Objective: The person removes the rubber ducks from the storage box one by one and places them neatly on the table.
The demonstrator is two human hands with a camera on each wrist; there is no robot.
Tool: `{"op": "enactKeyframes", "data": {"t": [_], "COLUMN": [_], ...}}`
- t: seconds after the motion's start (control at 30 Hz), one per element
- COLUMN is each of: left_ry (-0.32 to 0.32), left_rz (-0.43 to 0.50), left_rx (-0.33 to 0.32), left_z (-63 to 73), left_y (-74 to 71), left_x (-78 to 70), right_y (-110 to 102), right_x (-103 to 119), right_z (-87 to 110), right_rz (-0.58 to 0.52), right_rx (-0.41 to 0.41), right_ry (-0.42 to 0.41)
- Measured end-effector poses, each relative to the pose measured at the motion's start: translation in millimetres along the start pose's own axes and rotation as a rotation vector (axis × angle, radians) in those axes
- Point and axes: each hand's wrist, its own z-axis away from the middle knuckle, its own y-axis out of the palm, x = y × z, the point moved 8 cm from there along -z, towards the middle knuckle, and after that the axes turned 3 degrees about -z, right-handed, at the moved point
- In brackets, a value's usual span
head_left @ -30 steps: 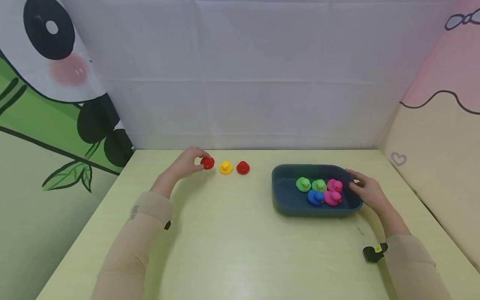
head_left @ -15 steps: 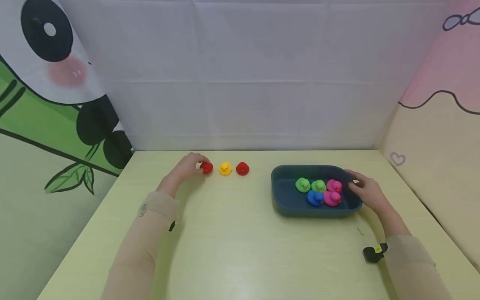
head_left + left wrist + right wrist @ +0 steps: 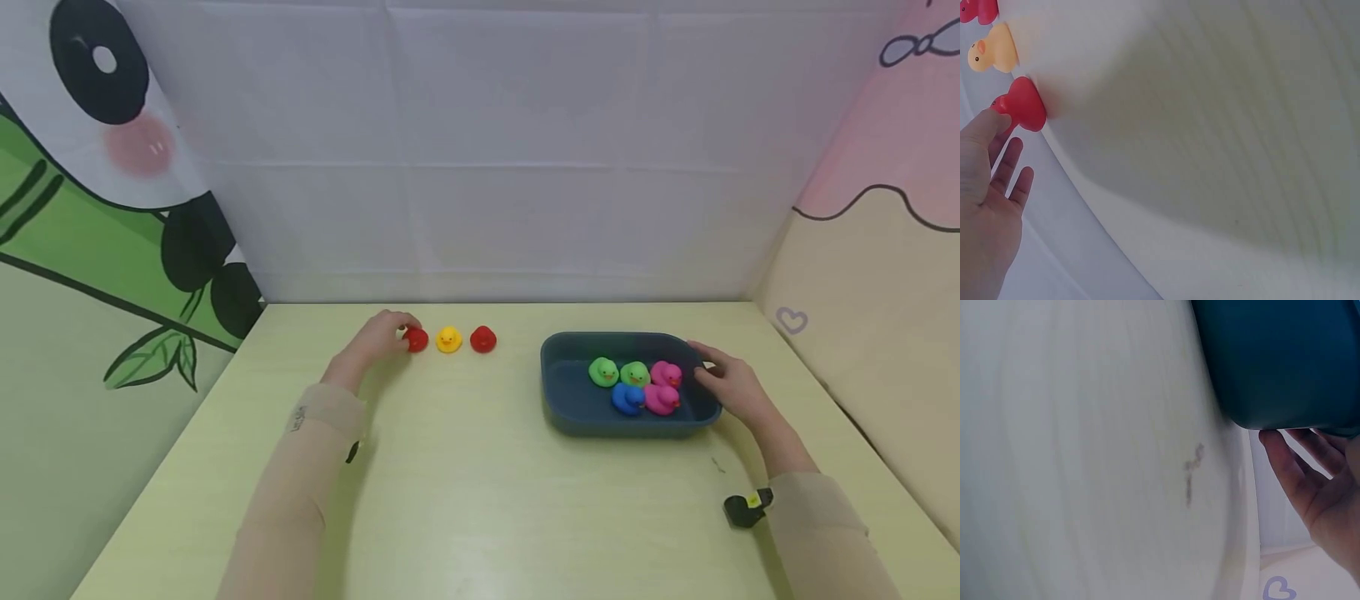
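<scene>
At the back of the table, my left hand [image 3: 377, 337] pinches a red rubber duck [image 3: 417, 340] between thumb and fingers. The left wrist view shows this red duck [image 3: 1027, 105] with its base right at the tabletop. Just right of it sit a yellow rubber duck [image 3: 448, 339] and a second red duck [image 3: 483, 339], in a row. My right hand [image 3: 735, 385] grips the right end of a dark blue bin [image 3: 577, 423], thumb over the rim. In the right wrist view, fingers [image 3: 1288, 475] lie against the bin's outer wall [image 3: 1272, 369].
Inside the bin are two green ducks [image 3: 603, 372], two pink ducks [image 3: 662, 400] and a blue duck [image 3: 627, 399]. A white cloth wall [image 3: 510, 167] rises behind the pale wooden table [image 3: 465, 483]; printed panels [image 3: 877, 317] flank it.
My left hand has brought the red duck down and slightly toward me, to the tabletop beside the yellow duck. The right hand and the bin have stayed in place.
</scene>
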Motion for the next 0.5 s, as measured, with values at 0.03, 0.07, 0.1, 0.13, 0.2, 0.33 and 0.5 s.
{"op": "enactKeyframes", "data": {"t": [0.03, 0.07, 0.1, 0.13, 0.2, 0.33, 0.5], "left_ry": [-0.001, -0.006, -0.007, -0.004, 0.000, 0.005, 0.024], "left_rz": [0.004, 0.009, 0.012, 0.013, 0.017, 0.020, 0.022], "left_rx": [0.000, 0.000, 0.000, -0.001, -0.001, -0.001, -0.024], "left_z": [-0.3, -0.5, -0.6, -1.0, -1.7, -3.6, -3.1], "left_y": [0.1, 0.1, 0.2, 0.5, 1.4, 4.2, 1.4], "left_x": [-0.4, -0.6, -0.9, -0.7, -0.1, 1.8, 1.5], "right_y": [0.1, 0.2, 0.3, 0.8, 1.9, 3.3, 4.0], "right_x": [-0.2, -0.8, -1.3, -1.5, -1.9, -1.9, -0.9], "right_z": [-0.2, -0.4, -0.7, -0.8, -0.9, -0.4, -0.6], "right_rz": [0.000, 0.000, 0.000, 0.003, 0.006, 0.010, 0.016], "right_rx": [0.000, 0.001, 0.001, 0.000, 0.000, -0.005, -0.011], "right_ry": [0.000, 0.001, 0.002, 0.003, 0.006, 0.007, 0.004]}}
